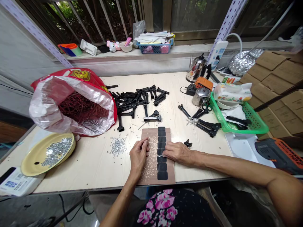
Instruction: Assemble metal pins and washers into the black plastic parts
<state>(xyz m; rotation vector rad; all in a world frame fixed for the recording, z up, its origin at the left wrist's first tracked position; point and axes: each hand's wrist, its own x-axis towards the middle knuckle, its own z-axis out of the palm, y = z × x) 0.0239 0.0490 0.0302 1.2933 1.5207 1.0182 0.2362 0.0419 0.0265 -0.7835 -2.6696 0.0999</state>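
Note:
In front of me a brown wooden board (151, 176) lies flat near the table's front edge. A column of several black rounded pads (162, 175) runs down its right part, and its bare wood is speckled with pale marks. My left hand (139, 155) rests at the board's left side with thumb and fingers pinched; anything in them is hidden. Over the middle pads, my right hand (178, 153) has its fingertips pressed together, with a small shiny bit at the tips too small to name. Loose silvery small rings (117, 146) lie left of the board. A small black part (187, 143) sits beyond my right wrist.
Black plastic handles (132, 102) are heaped behind the board; more lie right, by scissors (202, 111). A sack of reddish rods (80, 107) and a yellow dish (29, 162) stand left. A green basket (258, 127), kettle (196, 69), power tool (281, 154) and cartons (272, 91) occupy the right.

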